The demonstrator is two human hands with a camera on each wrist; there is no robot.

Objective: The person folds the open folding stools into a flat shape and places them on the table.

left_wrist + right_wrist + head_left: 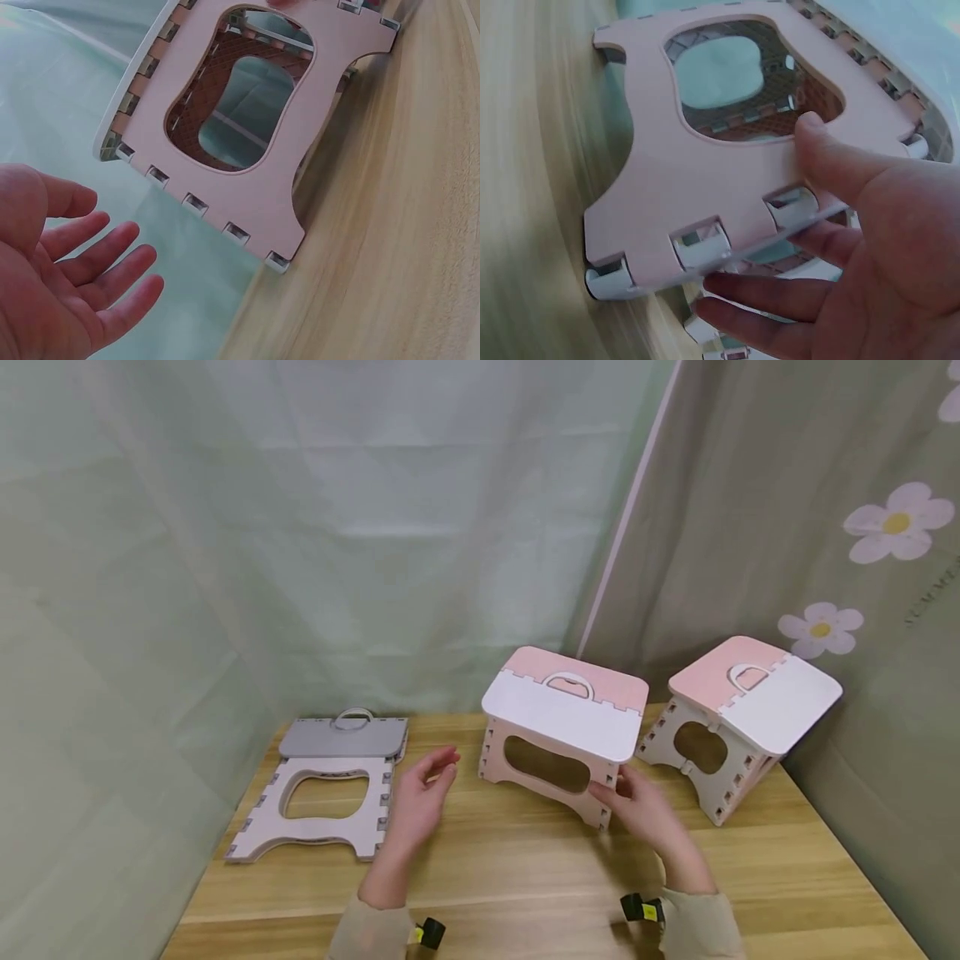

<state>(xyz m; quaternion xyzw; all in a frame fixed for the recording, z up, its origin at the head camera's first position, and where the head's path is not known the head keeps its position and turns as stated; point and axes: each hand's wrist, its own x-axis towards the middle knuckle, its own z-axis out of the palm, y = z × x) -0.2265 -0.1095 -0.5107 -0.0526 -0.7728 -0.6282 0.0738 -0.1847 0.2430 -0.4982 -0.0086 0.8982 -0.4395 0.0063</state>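
Observation:
A pink and white folding stool stands unfolded on the table, its top tilted slightly, with a carry handle across the middle. My right hand grips the right edge of its pink leg panel. In the right wrist view the thumb presses the panel's front beside the oval opening, and the fingers reach behind the hinged edge. My left hand is held to the left of this stool, palm turned towards it and holding nothing. The left wrist view shows its fingers relaxed, apart from the stool's pink panel.
Flat on the table at left lies a grey and white folding stool, close beside my left hand. A second pink and white stool stands unfolded at right. A pale curtain hangs behind the wooden table.

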